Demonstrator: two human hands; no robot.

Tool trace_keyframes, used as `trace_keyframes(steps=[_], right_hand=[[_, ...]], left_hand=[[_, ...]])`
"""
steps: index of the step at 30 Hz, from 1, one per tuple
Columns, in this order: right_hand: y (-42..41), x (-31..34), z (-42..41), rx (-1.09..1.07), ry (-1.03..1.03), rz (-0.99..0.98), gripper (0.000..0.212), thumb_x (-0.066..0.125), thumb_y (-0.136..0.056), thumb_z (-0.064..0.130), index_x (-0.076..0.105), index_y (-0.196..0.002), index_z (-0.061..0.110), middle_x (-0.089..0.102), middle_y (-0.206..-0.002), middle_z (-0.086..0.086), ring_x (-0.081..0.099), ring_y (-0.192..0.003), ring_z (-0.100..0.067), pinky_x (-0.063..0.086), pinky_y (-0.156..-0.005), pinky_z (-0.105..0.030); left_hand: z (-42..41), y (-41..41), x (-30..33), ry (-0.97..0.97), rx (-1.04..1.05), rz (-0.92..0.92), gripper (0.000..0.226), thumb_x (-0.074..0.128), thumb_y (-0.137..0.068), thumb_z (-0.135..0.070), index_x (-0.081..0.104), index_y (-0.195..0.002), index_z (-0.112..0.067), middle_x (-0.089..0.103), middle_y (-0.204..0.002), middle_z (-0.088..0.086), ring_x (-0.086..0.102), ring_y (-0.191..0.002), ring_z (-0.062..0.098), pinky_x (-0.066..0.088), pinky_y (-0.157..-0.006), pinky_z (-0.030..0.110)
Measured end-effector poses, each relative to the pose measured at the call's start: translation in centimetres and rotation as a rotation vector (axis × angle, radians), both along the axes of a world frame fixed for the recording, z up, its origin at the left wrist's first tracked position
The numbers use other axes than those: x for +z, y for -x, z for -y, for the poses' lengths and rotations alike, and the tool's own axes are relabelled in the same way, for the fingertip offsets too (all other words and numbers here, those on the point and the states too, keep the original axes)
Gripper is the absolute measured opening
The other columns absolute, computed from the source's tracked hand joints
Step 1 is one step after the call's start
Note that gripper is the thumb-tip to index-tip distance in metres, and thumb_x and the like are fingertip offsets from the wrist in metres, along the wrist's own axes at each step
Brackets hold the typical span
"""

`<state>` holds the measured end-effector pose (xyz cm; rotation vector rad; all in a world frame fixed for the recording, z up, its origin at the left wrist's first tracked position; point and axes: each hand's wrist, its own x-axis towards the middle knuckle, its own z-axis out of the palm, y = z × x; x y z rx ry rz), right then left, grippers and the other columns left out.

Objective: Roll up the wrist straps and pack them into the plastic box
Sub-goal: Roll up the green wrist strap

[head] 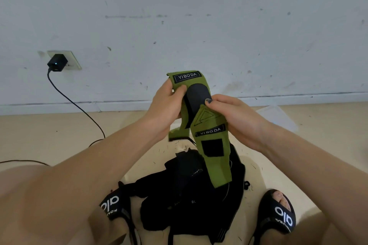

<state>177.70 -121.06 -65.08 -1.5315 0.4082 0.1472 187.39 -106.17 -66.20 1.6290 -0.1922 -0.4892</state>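
Both hands hold a green wrist strap (207, 125) above the floor: left hand (169, 105) grips its upper end, right hand (233, 113) pinches its black pad. Black straps (191, 195) lie piled below; the clear plastic box (278, 117) sits right, near the wall.

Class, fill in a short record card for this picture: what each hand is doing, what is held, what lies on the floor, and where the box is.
left hand: left hand grips the upper part of the green wrist strap
right hand: right hand pinches the same strap near its black pad
strap state: held up, unrolled, its tail hanging down
floor pile: black straps heaped between the feet
box: clear plastic box on the floor by the wall, to the right
wall: charger plugged in
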Motion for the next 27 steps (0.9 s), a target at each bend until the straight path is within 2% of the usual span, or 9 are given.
trace_keyframes(steps=[2, 7, 16, 22, 27], right_hand=[[-0.1, -0.3, -0.1, -0.001, 0.0, -0.001, 0.023, 0.056, -0.105, 0.027, 0.073, -0.099, 0.013, 0.073, -0.091, -0.002, 0.069, -0.087, -0.016, 0.052, -0.091, -0.036], [-0.3, -0.9, 0.1, -0.044, 0.053, -0.014, 0.029, 0.057, -0.104, 0.028, 0.071, -0.109, 0.003, 0.075, -0.096, -0.006, 0.069, -0.091, -0.018, 0.051, -0.102, -0.043], [-0.3, -1.4, 0.2, -0.11, 0.017, -0.033, 0.029, 0.059, -0.104, 0.025, 0.071, -0.108, 0.0, 0.074, -0.092, -0.005, 0.069, -0.084, -0.016, 0.052, -0.09, -0.035], [-0.3, -1.4, 0.1, -0.117, 0.019, -0.039, 0.025, 0.059, -0.104, 0.026, 0.074, -0.103, 0.006, 0.075, -0.09, -0.004, 0.07, -0.083, -0.015, 0.051, -0.079, -0.029], [-0.4, -1.5, 0.0, -0.134, 0.038, -0.044, 0.026, 0.06, -0.103, 0.026, 0.074, -0.105, 0.004, 0.075, -0.092, -0.006, 0.07, -0.083, -0.017, 0.053, -0.08, -0.03]], left_hand=[[0.1, 0.2, 0.1, 0.02, -0.015, -0.012, 0.025, 0.045, -0.109, -0.025, 0.063, -0.124, -0.033, 0.076, -0.111, -0.011, 0.075, -0.097, 0.009, 0.063, -0.082, 0.034], [0.2, 0.4, 0.0, 0.051, -0.033, -0.063, 0.025, 0.046, -0.109, -0.026, 0.063, -0.126, -0.032, 0.076, -0.114, -0.007, 0.075, -0.102, 0.014, 0.063, -0.084, 0.037], [0.4, 0.5, 0.1, 0.089, -0.03, -0.084, 0.026, 0.048, -0.108, -0.023, 0.064, -0.126, -0.029, 0.076, -0.115, -0.005, 0.075, -0.101, 0.015, 0.063, -0.084, 0.04], [0.4, 0.6, 0.2, 0.089, -0.021, -0.085, 0.025, 0.048, -0.108, -0.023, 0.065, -0.125, -0.029, 0.074, -0.117, -0.004, 0.075, -0.102, 0.015, 0.064, -0.085, 0.04], [0.4, 0.6, 0.2, 0.078, -0.032, -0.086, 0.025, 0.048, -0.107, -0.023, 0.064, -0.125, -0.027, 0.075, -0.116, -0.005, 0.074, -0.104, 0.015, 0.062, -0.089, 0.043]])
